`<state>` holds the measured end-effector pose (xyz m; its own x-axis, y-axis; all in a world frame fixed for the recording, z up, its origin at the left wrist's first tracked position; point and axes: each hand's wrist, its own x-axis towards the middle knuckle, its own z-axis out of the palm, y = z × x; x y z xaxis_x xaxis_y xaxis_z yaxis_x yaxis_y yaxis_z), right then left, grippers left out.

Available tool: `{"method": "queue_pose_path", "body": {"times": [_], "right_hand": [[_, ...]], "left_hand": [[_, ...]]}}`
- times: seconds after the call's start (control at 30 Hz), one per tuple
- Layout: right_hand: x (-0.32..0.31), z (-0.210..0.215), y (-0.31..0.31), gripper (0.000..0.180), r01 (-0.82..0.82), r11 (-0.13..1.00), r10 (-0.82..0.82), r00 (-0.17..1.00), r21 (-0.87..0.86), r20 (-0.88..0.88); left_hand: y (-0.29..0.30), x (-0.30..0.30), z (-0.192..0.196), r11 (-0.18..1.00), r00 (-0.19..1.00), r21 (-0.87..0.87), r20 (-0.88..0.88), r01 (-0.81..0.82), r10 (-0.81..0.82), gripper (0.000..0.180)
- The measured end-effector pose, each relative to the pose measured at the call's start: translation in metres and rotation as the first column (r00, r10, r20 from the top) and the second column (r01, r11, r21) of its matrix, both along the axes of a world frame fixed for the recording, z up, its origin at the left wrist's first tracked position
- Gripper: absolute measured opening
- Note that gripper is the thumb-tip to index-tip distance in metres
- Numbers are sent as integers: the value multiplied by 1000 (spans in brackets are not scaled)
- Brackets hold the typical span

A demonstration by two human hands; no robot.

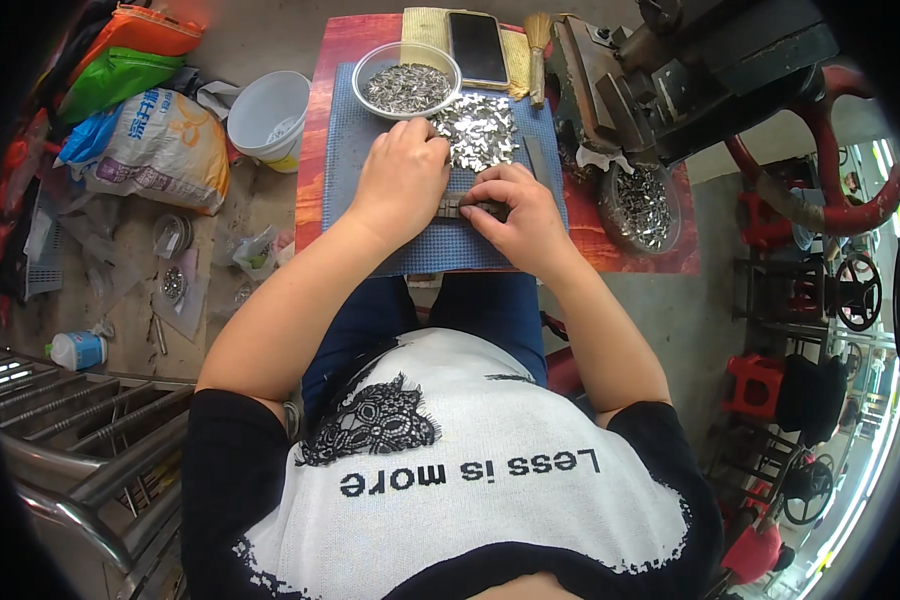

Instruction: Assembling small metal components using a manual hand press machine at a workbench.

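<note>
Over the blue mat (370,240), my left hand (407,172) is curled at the near-left edge of a pile of small shiny metal pieces (478,135). Its fingertips point down and are hidden, so what they hold does not show. My right hand (518,212) is closed, thumb and fingers bent round the right end of a short metal bar (450,207) lying between the hands. Just beyond my left hand stands a clear round bowl (360,98) filled with small grey metal parts (407,88).
Along the table's far side are a phone (478,48) on a yellow cloth (425,25) and a brush (537,60). A dark machine (620,90) rises at right, beside a round tub of metal bits (642,208). On the left floor stand a white bucket (268,110) and sacks (160,150).
</note>
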<state>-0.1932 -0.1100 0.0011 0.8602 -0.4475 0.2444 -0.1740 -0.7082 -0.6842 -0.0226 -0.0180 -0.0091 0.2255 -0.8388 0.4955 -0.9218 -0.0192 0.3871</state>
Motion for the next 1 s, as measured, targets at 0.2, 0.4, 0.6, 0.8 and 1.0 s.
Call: {"method": "queue_pose_path", "body": {"times": [0.2,0.4,0.6,0.8,1.0], "right_hand": [[3,4,0,14,-6,1000,6,1000,-19,-19],[-5,2,-14,12,38,998,-39,999,53,21],[-18,5,-16,12,128,985,-135,989,117,52],[-23,-5,-17,13,133,984,-139,989,122,42],[-14,-8,-12,14,146,985,-149,989,93,21]], "left_hand": [[16,3,12,998,955,44,-294,47,-32,10],[28,-6,24,966,773,200,-634,162,2,13],[31,-11,15,972,894,154,-438,178,-94,14],[26,-8,19,942,922,279,-382,186,-69,13],[12,26,34,977,868,212,-485,5,101,17]]}}
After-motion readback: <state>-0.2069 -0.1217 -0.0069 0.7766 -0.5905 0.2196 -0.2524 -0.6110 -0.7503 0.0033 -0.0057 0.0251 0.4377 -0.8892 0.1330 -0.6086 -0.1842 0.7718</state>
